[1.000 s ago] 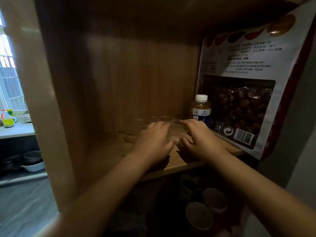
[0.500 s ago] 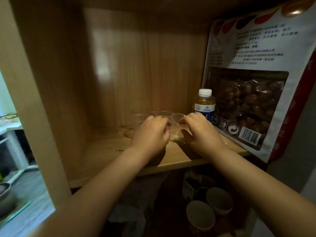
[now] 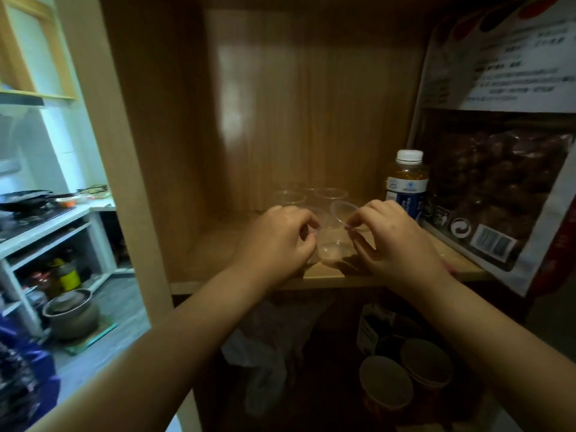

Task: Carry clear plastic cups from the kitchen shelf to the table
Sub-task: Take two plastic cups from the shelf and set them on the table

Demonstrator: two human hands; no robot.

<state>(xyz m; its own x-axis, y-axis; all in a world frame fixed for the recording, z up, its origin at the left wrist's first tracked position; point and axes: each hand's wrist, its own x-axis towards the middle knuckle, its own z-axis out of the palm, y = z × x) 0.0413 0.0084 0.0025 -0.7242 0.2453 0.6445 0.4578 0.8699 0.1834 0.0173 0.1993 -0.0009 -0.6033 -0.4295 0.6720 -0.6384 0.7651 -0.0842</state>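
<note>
Both my hands are inside a wooden shelf [image 3: 237,275] compartment. My left hand [image 3: 274,241] pinches the rim of a clear plastic cup [image 3: 332,244] near the shelf's front edge. My right hand [image 3: 392,241] pinches the rim of a second clear cup [image 3: 343,212], tilted and raised beside the first one. More clear cups [image 3: 290,197] stand upright behind the hands, toward the back of the shelf [image 3: 330,193].
A white-capped bottle [image 3: 405,185] and a large snack bag [image 3: 498,151] fill the shelf's right side. Paper cups [image 3: 386,385] and a plastic bag [image 3: 265,347] sit in the compartment below. A kitchen counter [image 3: 40,226] and a pot [image 3: 70,313] lie to the left.
My hands have pulled slightly toward the shelf's front. The right hand has lifted and tilted its cup away from the one in the left hand. The view shifted left.
</note>
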